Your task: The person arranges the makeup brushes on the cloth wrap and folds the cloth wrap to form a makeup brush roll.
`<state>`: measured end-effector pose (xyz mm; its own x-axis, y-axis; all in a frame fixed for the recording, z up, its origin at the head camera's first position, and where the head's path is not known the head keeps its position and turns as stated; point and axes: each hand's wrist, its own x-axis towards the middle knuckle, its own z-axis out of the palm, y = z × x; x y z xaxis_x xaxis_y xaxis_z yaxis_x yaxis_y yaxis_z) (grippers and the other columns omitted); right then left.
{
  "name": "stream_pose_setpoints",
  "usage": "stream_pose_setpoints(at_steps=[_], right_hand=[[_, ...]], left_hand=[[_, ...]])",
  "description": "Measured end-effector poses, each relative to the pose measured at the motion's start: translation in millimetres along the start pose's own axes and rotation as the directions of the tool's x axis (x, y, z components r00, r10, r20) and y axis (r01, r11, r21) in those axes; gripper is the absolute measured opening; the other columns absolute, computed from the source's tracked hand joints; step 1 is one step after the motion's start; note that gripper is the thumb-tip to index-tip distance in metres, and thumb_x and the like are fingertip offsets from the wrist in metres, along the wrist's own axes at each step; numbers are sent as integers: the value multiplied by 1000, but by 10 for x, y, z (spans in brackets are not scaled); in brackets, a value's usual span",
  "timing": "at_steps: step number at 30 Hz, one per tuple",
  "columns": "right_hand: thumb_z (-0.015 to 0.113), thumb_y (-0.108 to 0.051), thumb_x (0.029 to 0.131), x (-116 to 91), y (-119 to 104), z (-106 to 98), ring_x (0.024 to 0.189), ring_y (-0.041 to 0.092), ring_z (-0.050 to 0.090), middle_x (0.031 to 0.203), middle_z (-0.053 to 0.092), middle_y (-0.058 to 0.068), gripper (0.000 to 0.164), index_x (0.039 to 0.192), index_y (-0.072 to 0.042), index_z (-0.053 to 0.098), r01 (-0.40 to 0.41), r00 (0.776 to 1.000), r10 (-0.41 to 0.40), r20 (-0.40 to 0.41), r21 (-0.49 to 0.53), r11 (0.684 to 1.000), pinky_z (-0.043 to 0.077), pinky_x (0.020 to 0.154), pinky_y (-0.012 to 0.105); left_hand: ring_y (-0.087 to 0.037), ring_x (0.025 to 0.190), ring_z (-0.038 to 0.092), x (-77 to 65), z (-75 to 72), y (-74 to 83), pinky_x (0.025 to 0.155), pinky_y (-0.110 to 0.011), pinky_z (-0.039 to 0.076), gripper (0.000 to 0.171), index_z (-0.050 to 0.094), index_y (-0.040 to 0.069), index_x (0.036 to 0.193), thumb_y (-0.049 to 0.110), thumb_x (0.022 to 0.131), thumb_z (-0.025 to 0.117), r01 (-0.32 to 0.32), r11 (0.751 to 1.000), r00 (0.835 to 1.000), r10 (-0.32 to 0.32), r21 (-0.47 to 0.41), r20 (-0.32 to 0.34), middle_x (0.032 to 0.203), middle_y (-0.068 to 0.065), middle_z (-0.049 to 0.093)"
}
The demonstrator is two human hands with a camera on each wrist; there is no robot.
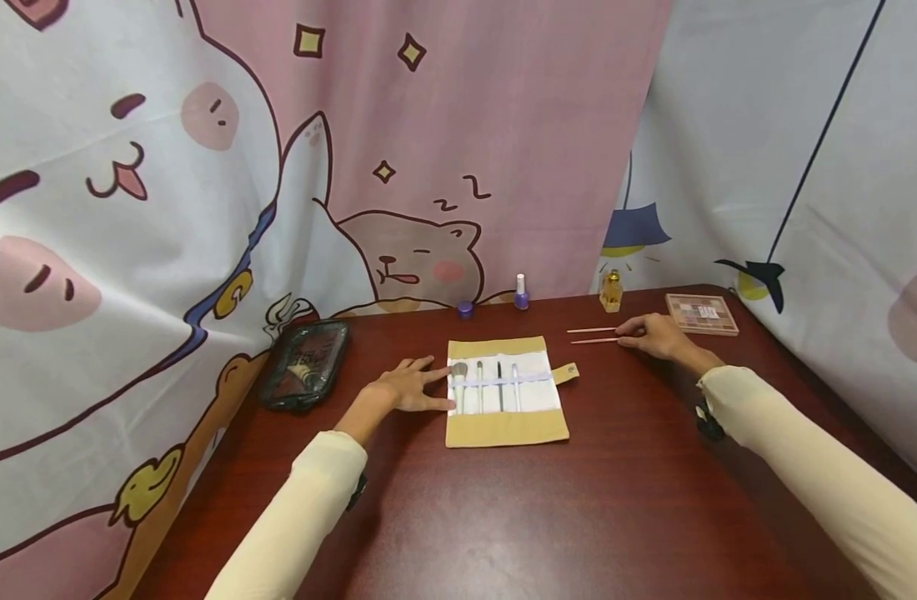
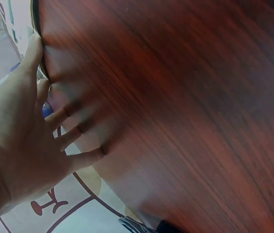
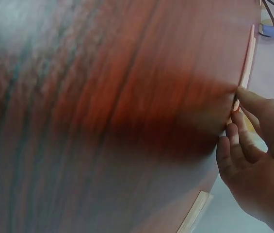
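Touches, with a released, spread-fingered left grip (image 1: 413, 389), the left edge of the brush roll (image 1: 503, 428) unrolled on the surface (image 1: 518, 517), and, farther off, pinches thin pink sticks (image 1: 592, 330) in the right grip (image 1: 659, 337) near the palette (image 1: 702, 315).

The right hand (image 1: 659, 337) apparently hides part of two thin sticks (image 1: 593, 341); the head view crops the left sleeve (image 1: 297, 508).
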<state>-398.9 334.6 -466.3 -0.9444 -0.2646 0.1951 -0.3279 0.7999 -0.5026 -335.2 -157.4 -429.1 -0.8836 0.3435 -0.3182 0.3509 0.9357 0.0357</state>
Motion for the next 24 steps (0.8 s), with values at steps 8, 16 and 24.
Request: stream_pose_setpoints(at_steps=[8, 16, 24], right_hand=[[75, -12, 95, 11, 1, 35, 90, 33, 69, 102, 76, 20, 12, 99, -1, 79, 23, 1000, -23, -9, -40, 999, 53, 83, 54], [73, -9, 97, -48, -29, -6, 89, 34, 71, 93, 77, 14, 10, 100, -1, 77, 115, 993, -116, -32, -35, 993, 53, 81, 52], [79, -9, 92, -102, -102, -110, 82, 18, 68, 90, 78, 8, 8, 99, -4, 79, 151, 987, -150, -60, 3, 989, 49, 71, 31]], left_hand=[[-33, 157, 19, 1, 8, -7, 116, -64, 32, 87, 27, 42, 164, 81, 91, 51, 3, 1000, 1000, -3, -1, 0, 174, -3, 17], [-32, 157, 19, -10, 3, -6, 117, -64, 31, 87, 27, 43, 164, 82, 90, 51, 11, 1000, 1000, -11, -5, 2, 174, -2, 17], [-33, 157, 19, -11, -2, -3, 116, -64, 31, 86, 27, 42, 164, 81, 91, 52, 2, 1000, 1000, -2, -6, 2, 174, -3, 17]])
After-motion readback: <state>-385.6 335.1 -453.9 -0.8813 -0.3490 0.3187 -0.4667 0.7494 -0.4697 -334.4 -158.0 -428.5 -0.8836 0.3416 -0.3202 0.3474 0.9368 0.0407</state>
